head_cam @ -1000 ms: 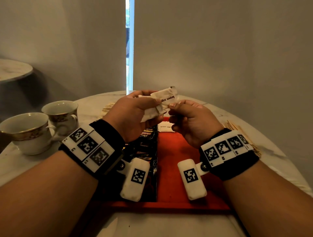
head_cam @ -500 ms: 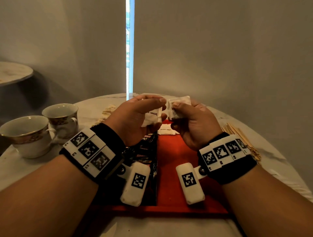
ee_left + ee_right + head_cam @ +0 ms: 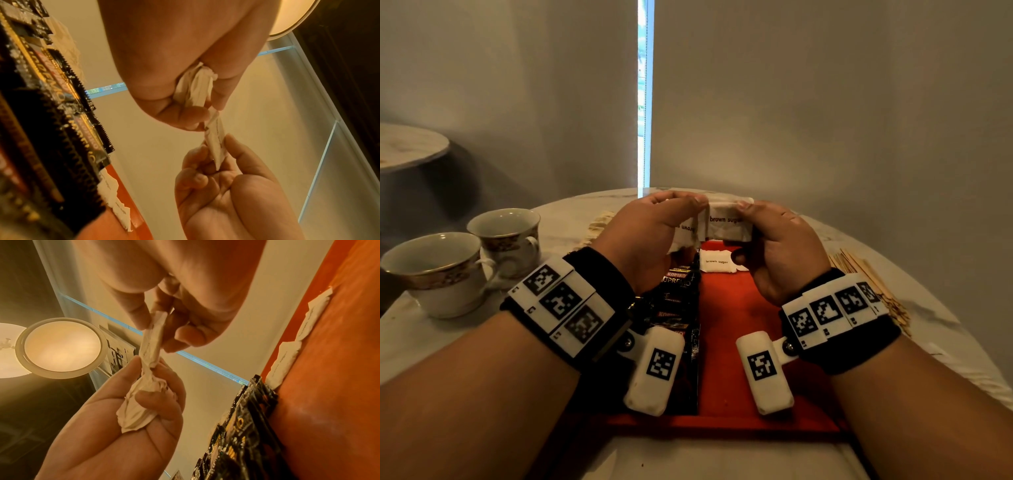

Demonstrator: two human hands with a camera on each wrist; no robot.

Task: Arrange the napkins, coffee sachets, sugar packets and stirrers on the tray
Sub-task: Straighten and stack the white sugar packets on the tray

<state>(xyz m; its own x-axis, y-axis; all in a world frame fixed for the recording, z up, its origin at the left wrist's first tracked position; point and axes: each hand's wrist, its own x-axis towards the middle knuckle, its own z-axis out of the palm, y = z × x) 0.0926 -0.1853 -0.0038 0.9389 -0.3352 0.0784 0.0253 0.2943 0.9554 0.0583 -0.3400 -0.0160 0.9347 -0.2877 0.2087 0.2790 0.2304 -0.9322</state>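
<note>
Above the far end of the red tray [image 3: 732, 308], my left hand [image 3: 674, 219] grips a bunch of white brown-sugar packets [image 3: 685, 236]. My right hand [image 3: 753, 222] pinches a single sugar packet [image 3: 726, 222] right beside that bunch. The left wrist view has the bunch [image 3: 195, 87] in my left fist, and the single packet [image 3: 216, 142] between right thumb and fingers. Two sugar packets [image 3: 717, 265] lie at the tray's far end. Black coffee sachets [image 3: 678, 301] overlap in a row down the tray's left half. Wooden stirrers [image 3: 869, 284] lie on the table to the right, napkins [image 3: 599, 222] at far left.
Two gold-rimmed cups [image 3: 448, 270] stand on the round marble table [image 3: 941, 342] left of the tray. The tray's right half is bare red. A grey wall rises close behind the table. Another round table [image 3: 407, 147] sits at far left.
Both hands have come down a little towards the tray. My right hand has drawn one sugar packet off the bunch and turned its printed face towards me.
</note>
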